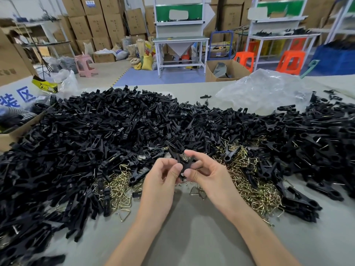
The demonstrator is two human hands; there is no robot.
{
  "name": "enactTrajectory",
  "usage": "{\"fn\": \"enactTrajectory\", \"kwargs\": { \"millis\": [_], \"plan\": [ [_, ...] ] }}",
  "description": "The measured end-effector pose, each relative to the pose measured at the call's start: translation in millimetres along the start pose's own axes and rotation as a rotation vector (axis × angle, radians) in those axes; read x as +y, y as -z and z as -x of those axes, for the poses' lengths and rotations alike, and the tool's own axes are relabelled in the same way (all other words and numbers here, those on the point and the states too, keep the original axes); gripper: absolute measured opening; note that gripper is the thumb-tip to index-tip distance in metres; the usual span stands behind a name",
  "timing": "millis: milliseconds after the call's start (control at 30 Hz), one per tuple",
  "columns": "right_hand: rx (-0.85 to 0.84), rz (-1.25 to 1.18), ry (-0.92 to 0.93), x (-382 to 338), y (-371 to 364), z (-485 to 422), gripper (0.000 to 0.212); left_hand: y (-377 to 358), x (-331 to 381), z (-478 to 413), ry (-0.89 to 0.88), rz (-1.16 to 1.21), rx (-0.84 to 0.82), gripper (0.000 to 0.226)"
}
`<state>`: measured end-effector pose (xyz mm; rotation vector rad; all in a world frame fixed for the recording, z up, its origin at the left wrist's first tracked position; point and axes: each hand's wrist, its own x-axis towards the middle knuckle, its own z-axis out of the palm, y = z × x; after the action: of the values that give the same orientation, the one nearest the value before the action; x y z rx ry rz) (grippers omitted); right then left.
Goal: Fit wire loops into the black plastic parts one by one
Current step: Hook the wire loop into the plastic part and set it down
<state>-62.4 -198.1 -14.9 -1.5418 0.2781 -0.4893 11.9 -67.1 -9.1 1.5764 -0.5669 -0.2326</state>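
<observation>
**While left hand [160, 182] and right hand [210, 178] pinch one black plastic part [182, 165]**

Both grips narrow, closed on it, above the tabletop [192, 233] mid-front. Wire loops [257, 192] piled just behind; heap of black parts [115, 127] reaches far and left edges.

The small black plastic part [183, 167] is partly covered by the thumbs of the left hand [160, 183] and right hand [208, 176]; whether anything is seated in it cannot be told. The heap of loose black plastic parts [115, 127] is cut off at both side edges.
</observation>
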Motion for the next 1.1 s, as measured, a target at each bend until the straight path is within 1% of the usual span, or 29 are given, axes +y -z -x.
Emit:
{"fn": "enactTrajectory", "kwargs": {
  "millis": [100,233,300,400,500,533,567,600,667,700,767,833,967,1100],
  "plan": [
    [0.031,-0.052,0.013,-3.0,0.2,1.4,0.028,-1.4,1.3,4.0,-0.084,-0.14,-0.084,0.023],
    [0.076,-0.057,0.018,-2.1,2.8,0.6,0.016,-2.7,0.0,6.4,-0.204,-0.359,-0.21,0.044],
    [0.074,-0.036,0.01,-1.3,2.8,-0.3,0.014,-1.7,-2.2,3.6,-0.181,-0.386,-0.183,0.046],
    [0.058,-0.019,-0.027,-2.2,1.8,-0.8,0.014,1.1,-5.8,-0.5,-0.149,-0.412,-0.106,0.04],
    [0.03,-0.009,-0.052,-6.5,-0.2,1.4,0.025,5.6,-8.6,-4.8,-0.153,-0.434,-0.032,0.038],
    [0.048,0.049,-0.027,-7.6,0.3,3.0,0.024,7.6,-9.9,-6.5,-0.148,-0.428,-0.002,0.038],
    [0.092,0.167,0.033,-8.3,2.3,4.8,0.02,9.1,-11.0,-8.3,-0.145,-0.425,0.021,0.038],
    [0.144,0.327,0.114,-8.2,5.4,6.8,0.017,10.3,-11.7,-9.5,-0.143,-0.428,0.037,0.038],
    [0.223,0.676,0.272,-5.6,11.7,9.9,0.019,11.6,-13.0,-10.7,-0.143,-0.446,0.046,0.04],
    [0.22,0.823,0.287,-4.0,13.4,10.4,0.023,11.9,-13.7,-10.9,-0.144,-0.458,0.042,0.04],
    [0.159,1.067,0.217,0.3,12.0,11.3,0.035,11.8,-15.2,-10.9,-0.142,-0.48,0.028,0.041],
    [0.123,1.262,0.181,8.3,7.5,11.1,0.041,11.9,-15.7,-10.9,-0.144,-0.492,0.019,0.041],
    [0.185,1.298,0.257,12.8,0.7,8.0,0.025,11.7,-16.1,-9.6,-0.156,-0.507,0.023,0.039],
    [0.169,1.258,0.229,13.4,1.7,5.9,0.016,10.7,-14.9,-9.8,-0.164,-0.532,0.018,0.039]
  ]
}}
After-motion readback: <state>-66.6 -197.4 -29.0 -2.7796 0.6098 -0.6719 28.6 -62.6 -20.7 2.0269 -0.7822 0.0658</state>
